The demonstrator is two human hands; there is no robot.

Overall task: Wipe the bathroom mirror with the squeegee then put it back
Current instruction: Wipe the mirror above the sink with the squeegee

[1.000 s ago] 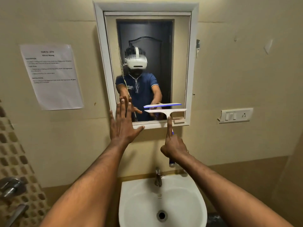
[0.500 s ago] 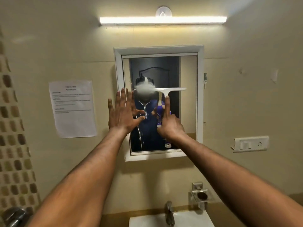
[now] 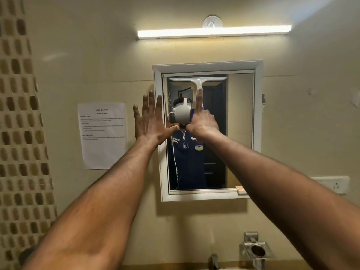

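head view: beige bathroom wall (image 3: 292, 114), lit tube light (image 3: 214, 33) above | white-framed mirror (image 3: 240, 123) | squeegee (image 3: 198, 82): white T-blade against glass at top edge, blue handle | right hand (image 3: 202, 123) wrapped round handle, index finger along neck | left hand (image 3: 150, 121) flat, fingers spread, over mirror's left frame | glass bare right of blade and below.

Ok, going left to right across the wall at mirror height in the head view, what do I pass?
Tiled strip → paper notice → left hand → right hand holding the squeegee on the mirror → switch plate.
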